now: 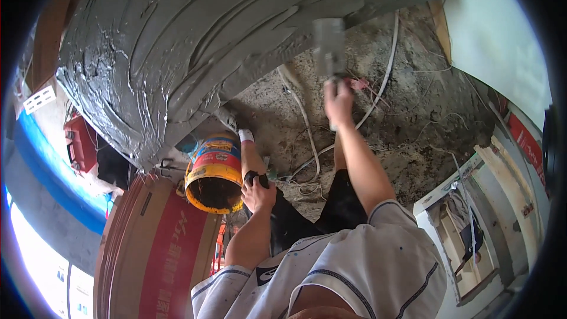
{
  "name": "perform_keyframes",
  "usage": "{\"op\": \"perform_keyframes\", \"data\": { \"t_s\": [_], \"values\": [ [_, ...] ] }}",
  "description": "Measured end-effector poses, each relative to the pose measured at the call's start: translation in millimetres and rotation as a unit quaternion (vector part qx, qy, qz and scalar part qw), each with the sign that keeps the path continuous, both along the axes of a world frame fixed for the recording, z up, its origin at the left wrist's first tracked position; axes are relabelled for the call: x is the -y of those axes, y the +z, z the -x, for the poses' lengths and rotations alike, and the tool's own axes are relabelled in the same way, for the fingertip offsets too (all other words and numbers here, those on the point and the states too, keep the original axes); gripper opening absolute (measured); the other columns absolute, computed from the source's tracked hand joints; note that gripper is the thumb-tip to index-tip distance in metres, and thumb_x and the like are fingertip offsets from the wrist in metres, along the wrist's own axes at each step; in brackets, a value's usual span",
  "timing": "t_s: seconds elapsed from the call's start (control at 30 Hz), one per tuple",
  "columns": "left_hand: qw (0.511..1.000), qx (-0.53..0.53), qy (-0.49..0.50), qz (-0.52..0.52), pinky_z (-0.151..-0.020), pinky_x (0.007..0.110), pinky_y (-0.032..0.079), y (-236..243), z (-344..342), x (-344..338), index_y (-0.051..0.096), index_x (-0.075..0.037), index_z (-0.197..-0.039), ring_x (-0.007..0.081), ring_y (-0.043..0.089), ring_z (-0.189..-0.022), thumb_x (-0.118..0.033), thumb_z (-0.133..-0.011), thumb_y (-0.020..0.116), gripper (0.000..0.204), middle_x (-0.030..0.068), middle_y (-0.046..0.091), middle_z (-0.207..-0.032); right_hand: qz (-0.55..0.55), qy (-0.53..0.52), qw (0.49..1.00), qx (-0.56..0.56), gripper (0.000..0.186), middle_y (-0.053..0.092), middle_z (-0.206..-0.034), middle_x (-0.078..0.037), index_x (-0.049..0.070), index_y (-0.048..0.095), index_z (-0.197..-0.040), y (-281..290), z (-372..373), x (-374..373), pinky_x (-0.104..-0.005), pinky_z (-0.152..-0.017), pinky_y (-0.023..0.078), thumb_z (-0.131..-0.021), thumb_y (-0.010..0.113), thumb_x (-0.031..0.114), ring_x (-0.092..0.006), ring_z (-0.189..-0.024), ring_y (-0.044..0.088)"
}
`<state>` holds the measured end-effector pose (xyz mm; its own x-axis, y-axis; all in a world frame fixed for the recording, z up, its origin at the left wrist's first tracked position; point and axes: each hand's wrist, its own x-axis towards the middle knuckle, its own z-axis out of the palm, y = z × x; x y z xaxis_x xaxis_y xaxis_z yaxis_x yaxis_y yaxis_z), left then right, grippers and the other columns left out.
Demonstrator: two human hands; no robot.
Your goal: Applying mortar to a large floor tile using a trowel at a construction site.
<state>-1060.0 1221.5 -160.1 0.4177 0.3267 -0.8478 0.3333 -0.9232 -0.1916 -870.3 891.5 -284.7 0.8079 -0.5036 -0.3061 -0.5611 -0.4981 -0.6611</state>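
My right hand (338, 101) grips a flat metal trowel (329, 44), blurred by motion. The trowel's blade reaches the lower right edge of a large slab (195, 41) covered in wet grey mortar with curved ridges. Down by my bent leg, my left hand (258, 195) is closed around a small black object (256, 179) whose kind I cannot make out. Just left of that hand, a yellow-rimmed bucket (214, 174) with a red and blue band leans with its mouth toward me. Its inside is dark, with some residue on the rim.
Pale cables (387, 74) run over the rough, dirty floor (366, 41). Large cardboard boxes (159, 248) stand at the lower left, beyond them a red case (81, 145). A white panel (493, 29) is at the upper right. A wooden frame (463, 233) stands lower right.
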Motion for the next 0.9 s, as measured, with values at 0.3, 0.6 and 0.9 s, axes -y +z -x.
{"op": "perform_keyframes", "data": {
  "t_s": [0.3,0.6,0.9],
  "values": [
    [1.000,0.004,-0.023,-0.008,-0.115,0.055,0.049,5,-7,17,0.067,-0.017,-0.151,0.0428,0.058,-0.141,-0.055,-0.092,0.068,0.070,0.0192,0.062,-0.151,-0.328,-0.350,0.876,0.040,0.036,0.059,-0.079,-0.002,0.007,0.061,-0.107,18,-92,207,-0.0334,-0.052,0.044,-0.111,0.067,0.043,-0.0150,-0.058,0.056],
    [0.999,0.031,-0.024,0.017,-0.114,0.055,0.051,25,-34,15,0.070,-0.016,-0.145,0.0419,0.062,-0.138,-0.053,-0.093,0.069,0.064,0.0193,0.064,-0.147,-0.329,-0.442,0.835,0.007,0.033,0.055,-0.073,0.001,0.014,0.059,-0.094,15,-42,188,-0.0347,-0.052,0.047,-0.109,0.066,0.042,-0.0140,-0.058,0.054],
    [0.995,0.042,-0.032,0.080,-0.112,0.055,0.055,30,-113,-7,0.067,-0.018,-0.151,0.0406,0.069,-0.132,-0.055,-0.096,0.070,0.066,0.0199,0.071,-0.143,-0.051,0.185,0.972,-0.139,0.041,0.075,-0.081,-0.019,0.004,0.071,-0.111,78,-71,60,-0.0497,-0.070,0.062,-0.110,0.066,0.045,-0.0318,-0.074,0.076]
  ]
}}
